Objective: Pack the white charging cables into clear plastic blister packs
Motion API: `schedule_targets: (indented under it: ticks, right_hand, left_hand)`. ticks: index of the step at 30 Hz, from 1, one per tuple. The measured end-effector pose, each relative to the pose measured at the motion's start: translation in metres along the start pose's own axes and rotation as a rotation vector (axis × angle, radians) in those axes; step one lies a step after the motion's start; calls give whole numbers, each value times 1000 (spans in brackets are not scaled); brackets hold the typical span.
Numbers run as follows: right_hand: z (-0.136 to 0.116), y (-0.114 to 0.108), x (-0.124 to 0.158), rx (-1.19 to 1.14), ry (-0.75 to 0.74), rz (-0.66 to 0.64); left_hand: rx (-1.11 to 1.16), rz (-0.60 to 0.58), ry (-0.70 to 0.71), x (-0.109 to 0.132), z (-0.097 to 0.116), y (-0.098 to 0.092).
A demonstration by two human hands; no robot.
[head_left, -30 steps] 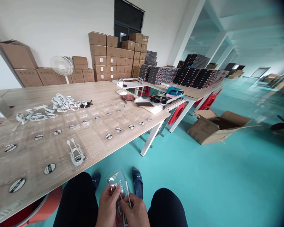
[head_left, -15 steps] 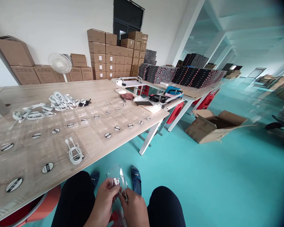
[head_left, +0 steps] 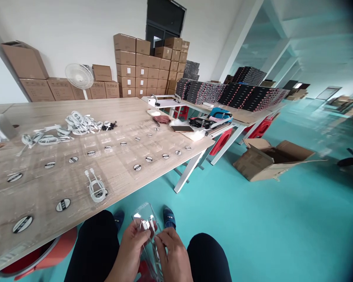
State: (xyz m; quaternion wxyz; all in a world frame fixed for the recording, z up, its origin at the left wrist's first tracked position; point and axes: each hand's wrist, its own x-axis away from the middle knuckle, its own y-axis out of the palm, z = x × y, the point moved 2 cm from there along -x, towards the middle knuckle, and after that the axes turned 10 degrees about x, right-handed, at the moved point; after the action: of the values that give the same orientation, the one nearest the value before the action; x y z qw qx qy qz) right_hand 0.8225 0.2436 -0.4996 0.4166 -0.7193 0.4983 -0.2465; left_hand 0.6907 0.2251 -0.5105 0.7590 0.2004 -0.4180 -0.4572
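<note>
- Head view, between 6 and 7 o'clock: the left hand (head_left: 131,243) grips a clear plastic case (head_left: 144,210) by its left side, thumb on top.
- Just right of it, the right hand (head_left: 175,250) pinches the case's right edge between thumb and fingers.
- White plugs (head_left: 147,225) show through the plastic between the hands.
- At 8 o'clock, a coiled white cable (head_left: 97,190) lies on the wooden table (head_left: 120,111).
- At 9 o'clock, a cable pile (head_left: 80,124) sits farther back.
- At 3 o'clock, an open carton (head_left: 257,166) stands on the floor (head_left: 253,227).
</note>
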Motion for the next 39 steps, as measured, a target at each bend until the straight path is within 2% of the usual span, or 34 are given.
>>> schedule_targets:
  ticks: [4, 9, 13, 17, 22, 26, 27, 30, 32, 35, 39]
  right_hand:
    - [-2, -3, -4, 183, -60, -29]
    - [-8, -5, -4, 416, -162, 2]
    - [-9, -4, -3, 470, -173, 28]
    - [-7, -2, 2, 416, -109, -2]
    - [9, -9, 16, 71, 89, -152]
    - [35, -15, 27, -236, 244, -103]
    - [41, -13, 30, -336, 284, -101]
    - [51, 2, 37, -780, 367, -235]
    - [52, 14, 41, -1026, 408, -241]
    - [51, 29, 45, -1149, 458, -159]
    - [46, 40, 46, -1148, 483, -119]
  left_hand:
    - [67, 23, -72, 5, -1, 2]
    - [20, 32, -41, 5, -10, 0]
    - [-25, 80, -18, 4, -15, 0]
    - [31, 103, 28, 4, -14, 4]
    - [113, 160, -13, 3, -7, -2]
    - [172, 151, -41, 0, -6, -8]
    - [185, 135, -42, 0, -7, -8]
    - [226, 106, -36, 1, -10, -7]
    - [236, 92, -39, 1, -11, -5]
    - [235, 68, -57, 0, -9, -3]
    - [229, 89, -60, -2, -7, -4]
